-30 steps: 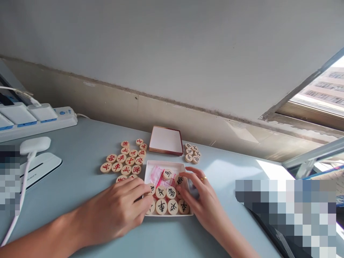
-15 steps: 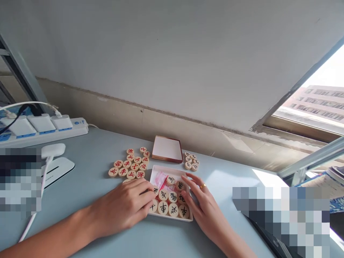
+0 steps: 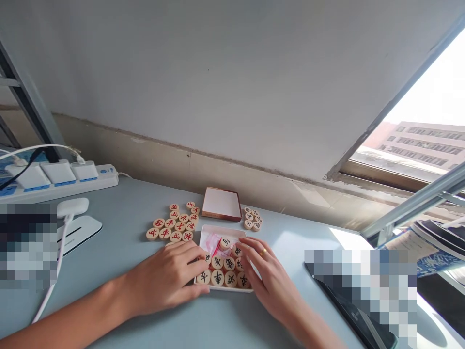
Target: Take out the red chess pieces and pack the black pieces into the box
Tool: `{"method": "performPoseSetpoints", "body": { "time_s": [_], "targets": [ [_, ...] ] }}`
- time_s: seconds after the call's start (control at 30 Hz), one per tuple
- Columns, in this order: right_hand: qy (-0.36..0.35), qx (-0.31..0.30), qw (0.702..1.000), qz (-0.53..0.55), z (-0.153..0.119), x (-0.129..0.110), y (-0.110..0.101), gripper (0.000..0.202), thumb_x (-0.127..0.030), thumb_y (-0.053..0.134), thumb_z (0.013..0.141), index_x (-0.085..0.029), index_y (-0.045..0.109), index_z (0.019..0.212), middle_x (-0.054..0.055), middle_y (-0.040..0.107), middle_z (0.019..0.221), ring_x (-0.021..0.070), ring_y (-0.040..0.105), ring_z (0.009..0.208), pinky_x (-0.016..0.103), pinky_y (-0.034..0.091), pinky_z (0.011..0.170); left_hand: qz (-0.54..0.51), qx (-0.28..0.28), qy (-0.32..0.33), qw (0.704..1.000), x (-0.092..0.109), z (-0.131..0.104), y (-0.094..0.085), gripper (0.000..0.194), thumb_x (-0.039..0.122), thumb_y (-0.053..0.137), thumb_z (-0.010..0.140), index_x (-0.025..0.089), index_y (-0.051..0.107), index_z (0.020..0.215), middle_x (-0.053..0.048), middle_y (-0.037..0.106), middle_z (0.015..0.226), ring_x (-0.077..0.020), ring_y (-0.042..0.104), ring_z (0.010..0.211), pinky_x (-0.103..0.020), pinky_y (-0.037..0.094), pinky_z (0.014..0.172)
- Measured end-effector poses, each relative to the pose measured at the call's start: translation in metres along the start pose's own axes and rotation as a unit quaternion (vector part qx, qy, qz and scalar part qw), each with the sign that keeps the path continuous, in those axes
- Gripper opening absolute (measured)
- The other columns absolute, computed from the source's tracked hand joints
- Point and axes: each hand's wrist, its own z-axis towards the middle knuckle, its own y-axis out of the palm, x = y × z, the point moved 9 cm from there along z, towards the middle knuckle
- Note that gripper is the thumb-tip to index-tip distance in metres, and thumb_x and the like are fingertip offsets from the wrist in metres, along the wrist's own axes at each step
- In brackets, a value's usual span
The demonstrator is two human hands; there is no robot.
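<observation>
A shallow white box [image 3: 216,230] lies on the desk between my hands, holding several round Chinese chess pieces [image 3: 229,263] with black characters in rows. Inside its far part are pink plastic bags with a red seal strip [image 3: 217,247]. My left hand [image 3: 174,276] rests at the box's left side, fingers bent over the edge by a piece and thumb apart along the near left corner. At the right side, my right hand [image 3: 274,286] has its fingers apart, the tips over the right-hand pieces and partly hiding them. Neither hand visibly grips a piece.
Red-character pieces [image 3: 179,226] lie left of the box, with several black-character ones [image 3: 249,216] at the far right. Behind stands the box lid [image 3: 222,203]. A power strip [image 3: 90,182] and white cable [image 3: 62,242] are left; a dark tablet-like device [image 3: 348,310] lies right.
My left thumb has moved away from the fingers, uncovering the near-left black piece. My right fingers stay at the box's right side. The view has shifted slightly to the right.
</observation>
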Motion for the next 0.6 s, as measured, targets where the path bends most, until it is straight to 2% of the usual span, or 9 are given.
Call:
{"method": "performPoseSetpoints", "body": {
  "time_s": [0.13,0.37,0.43,0.6],
  "targets": [
    [-0.042,-0.041,0.998,-0.021,0.005,-0.021,0.006,0.045,-0.036,0.048,0.105,-0.023,0.049,0.148,0.010,0.056,0.150,0.0318,0.046,0.144,0.062,0.042,0.117,0.002,-0.003,0.003,1.000,0.002,0.000,0.001,0.013,0.022,0.071,0.091,0.020,0.064,0.102,-0.002,0.067,0.102,-0.0214,0.063,0.091,-0.031,0.045,0.081],
    [-0.064,-0.079,0.995,-0.016,0.011,-0.034,0.008,0.048,-0.044,0.055,0.101,-0.025,0.052,0.145,0.003,0.060,0.148,0.0307,0.047,0.143,0.058,0.036,0.122,-0.001,0.002,0.013,1.000,0.001,0.000,0.002,0.011,0.022,0.067,0.093,0.021,0.064,0.103,-0.002,0.067,0.100,-0.0206,0.062,0.089,-0.030,0.045,0.080],
    [-0.069,-0.080,0.994,-0.010,0.010,-0.035,0.007,0.043,-0.041,0.054,0.102,-0.025,0.054,0.142,0.002,0.062,0.145,0.0284,0.050,0.140,0.055,0.036,0.122,0.000,0.001,0.013,1.000,0.001,0.000,0.003,0.012,0.022,0.067,0.093,0.021,0.063,0.105,-0.002,0.067,0.101,-0.0206,0.062,0.090,-0.030,0.044,0.080],
    [-0.079,-0.069,0.995,-0.001,0.003,-0.032,0.005,0.034,-0.019,0.042,0.104,-0.024,0.056,0.135,0.001,0.069,0.133,0.0211,0.058,0.127,0.051,0.036,0.122,0.000,-0.010,0.007,1.000,0.000,0.000,0.004,0.015,0.018,0.069,0.090,0.020,0.063,0.104,-0.002,0.066,0.102,-0.0208,0.062,0.090,-0.031,0.044,0.081]
  ]
}}
